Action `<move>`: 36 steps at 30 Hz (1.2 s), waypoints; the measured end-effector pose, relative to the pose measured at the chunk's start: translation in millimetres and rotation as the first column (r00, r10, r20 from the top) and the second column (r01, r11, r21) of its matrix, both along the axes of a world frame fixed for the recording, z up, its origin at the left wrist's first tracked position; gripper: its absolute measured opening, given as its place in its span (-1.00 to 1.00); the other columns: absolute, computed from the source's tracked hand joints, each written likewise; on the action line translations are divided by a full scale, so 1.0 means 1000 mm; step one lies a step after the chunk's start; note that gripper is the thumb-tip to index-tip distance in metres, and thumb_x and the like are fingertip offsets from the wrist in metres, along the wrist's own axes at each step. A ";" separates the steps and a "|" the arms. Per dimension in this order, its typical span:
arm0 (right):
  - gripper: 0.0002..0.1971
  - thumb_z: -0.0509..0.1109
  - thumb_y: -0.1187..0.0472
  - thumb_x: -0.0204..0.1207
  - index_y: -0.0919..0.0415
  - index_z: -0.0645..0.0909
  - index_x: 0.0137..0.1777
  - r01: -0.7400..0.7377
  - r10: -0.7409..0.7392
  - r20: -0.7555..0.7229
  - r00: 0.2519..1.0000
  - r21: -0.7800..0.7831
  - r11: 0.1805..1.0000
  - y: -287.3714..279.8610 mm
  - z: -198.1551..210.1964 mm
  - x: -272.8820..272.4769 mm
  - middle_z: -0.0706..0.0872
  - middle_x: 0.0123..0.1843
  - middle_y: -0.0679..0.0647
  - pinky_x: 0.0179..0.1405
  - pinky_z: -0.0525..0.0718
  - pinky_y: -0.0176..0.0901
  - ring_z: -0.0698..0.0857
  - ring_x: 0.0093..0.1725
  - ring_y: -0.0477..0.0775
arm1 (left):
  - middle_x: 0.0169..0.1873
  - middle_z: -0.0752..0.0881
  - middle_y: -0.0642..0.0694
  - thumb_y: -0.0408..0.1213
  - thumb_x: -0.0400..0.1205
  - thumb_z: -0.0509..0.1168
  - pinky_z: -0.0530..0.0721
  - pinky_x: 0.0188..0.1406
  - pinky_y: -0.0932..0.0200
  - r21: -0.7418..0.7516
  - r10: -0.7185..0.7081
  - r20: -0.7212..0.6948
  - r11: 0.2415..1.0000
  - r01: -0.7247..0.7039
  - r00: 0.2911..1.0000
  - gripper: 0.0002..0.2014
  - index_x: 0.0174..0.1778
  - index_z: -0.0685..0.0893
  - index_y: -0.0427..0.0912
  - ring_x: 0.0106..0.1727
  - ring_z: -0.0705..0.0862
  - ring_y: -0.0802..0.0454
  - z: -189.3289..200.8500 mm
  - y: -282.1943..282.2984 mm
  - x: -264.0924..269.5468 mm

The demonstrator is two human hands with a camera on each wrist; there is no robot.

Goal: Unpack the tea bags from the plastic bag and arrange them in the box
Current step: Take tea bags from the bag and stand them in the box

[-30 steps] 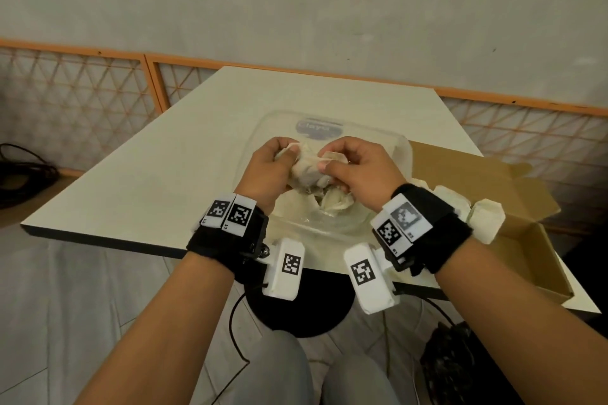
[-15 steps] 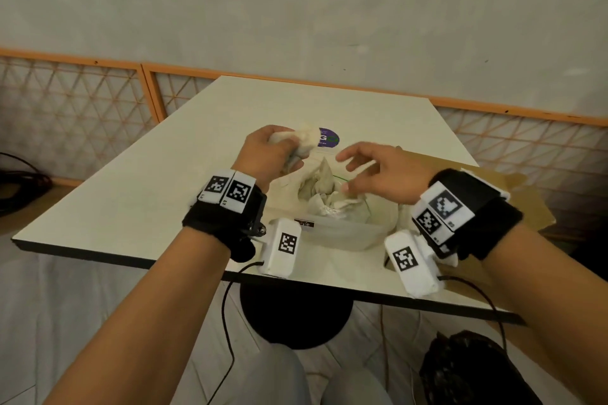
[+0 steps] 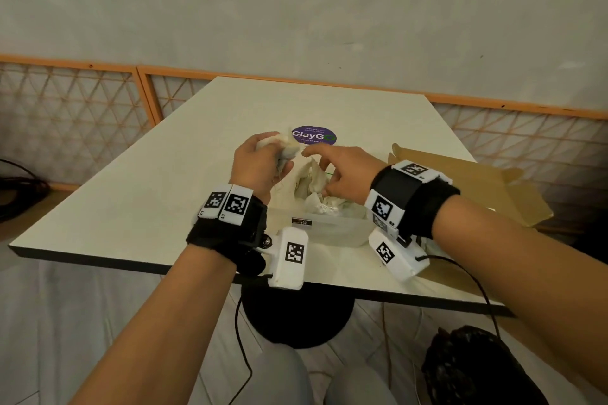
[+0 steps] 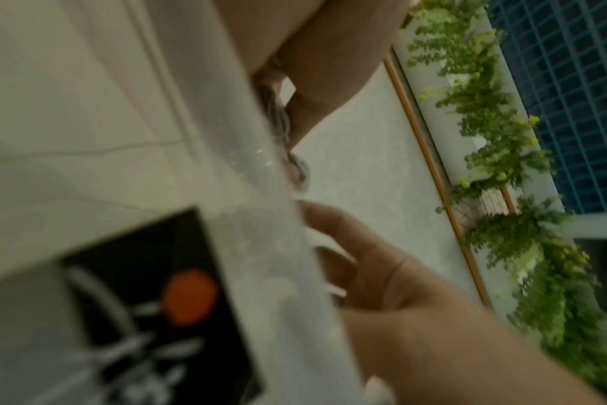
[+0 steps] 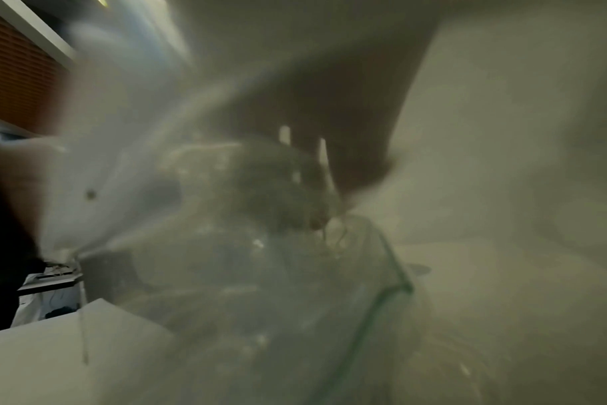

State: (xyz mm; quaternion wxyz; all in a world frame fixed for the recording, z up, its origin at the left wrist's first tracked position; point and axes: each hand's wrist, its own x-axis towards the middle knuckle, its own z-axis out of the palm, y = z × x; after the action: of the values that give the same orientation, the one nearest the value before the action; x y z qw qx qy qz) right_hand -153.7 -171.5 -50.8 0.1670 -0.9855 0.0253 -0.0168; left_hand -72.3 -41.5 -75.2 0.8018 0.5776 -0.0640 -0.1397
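A clear plastic bag (image 3: 329,227) lies near the table's front edge with crumpled white tea bags (image 3: 312,184) in it. My left hand (image 3: 260,161) is raised above the bag's left side and grips a clump of white tea bags (image 3: 286,146). My right hand (image 3: 335,171) hovers over the bag's mouth with fingers spread; its index finger points at the clump and holds nothing that I can see. The brown cardboard box (image 3: 473,184) stands open to the right. The left wrist view shows the bag (image 4: 253,246) with its black label and the right hand (image 4: 381,279) beside it. The right wrist view is blurred.
A round purple sticker (image 3: 314,135) is on the white table (image 3: 148,194) behind the hands. An orange-framed lattice fence (image 3: 75,115) runs behind the table. A cable hangs below the front edge, and a dark bag (image 3: 470,368) sits on the floor at the right.
Both hands were clasped on the tea bags in the bag. The right hand let go and opened; the left hand lifted a clump up and left.
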 end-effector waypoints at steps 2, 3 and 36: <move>-0.47 0.41 0.32 0.45 0.01 0.47 0.42 0.004 -0.004 -0.015 1.000 0.003 1.000 -0.002 -0.001 0.000 0.62 0.12 0.01 -0.08 0.45 -0.35 0.51 -0.11 -0.07 | -0.34 0.64 -0.15 -0.49 0.58 0.25 0.64 -0.43 0.33 -0.050 0.041 -0.022 0.998 -0.042 0.999 -0.85 0.00 0.63 -0.21 -0.41 0.59 0.07 0.001 0.002 0.003; -0.57 0.41 0.31 0.46 0.05 0.56 0.34 -0.006 0.005 -0.025 1.000 -0.022 1.000 -0.003 -0.002 0.001 0.64 0.09 0.00 -0.15 0.43 -0.37 0.51 -0.12 -0.09 | -0.35 0.63 -0.14 -0.49 0.57 0.25 0.63 -0.44 0.33 -0.057 0.044 -0.021 0.997 -0.045 0.999 -0.84 0.01 0.62 -0.22 -0.44 0.57 0.09 0.001 0.003 0.003; -0.72 0.34 0.44 0.50 0.20 0.59 0.17 0.287 -0.379 -0.033 0.925 0.713 0.639 -0.040 -0.019 -0.115 0.70 -0.09 0.07 -0.20 0.69 -0.20 0.68 -0.26 -0.02 | -0.30 0.55 -0.12 -0.24 0.59 0.25 0.56 -0.52 0.38 -0.408 -0.365 0.029 0.845 0.344 0.930 -0.82 0.03 0.63 -0.22 -0.28 0.50 0.11 -0.009 -0.014 -0.061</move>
State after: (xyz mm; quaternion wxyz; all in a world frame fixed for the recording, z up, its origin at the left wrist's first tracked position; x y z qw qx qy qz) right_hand -269.1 -211.2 -70.1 0.5263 -0.8208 0.2008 -0.0952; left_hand -132.9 -55.6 -84.5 0.8657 0.3727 -0.1771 -0.2835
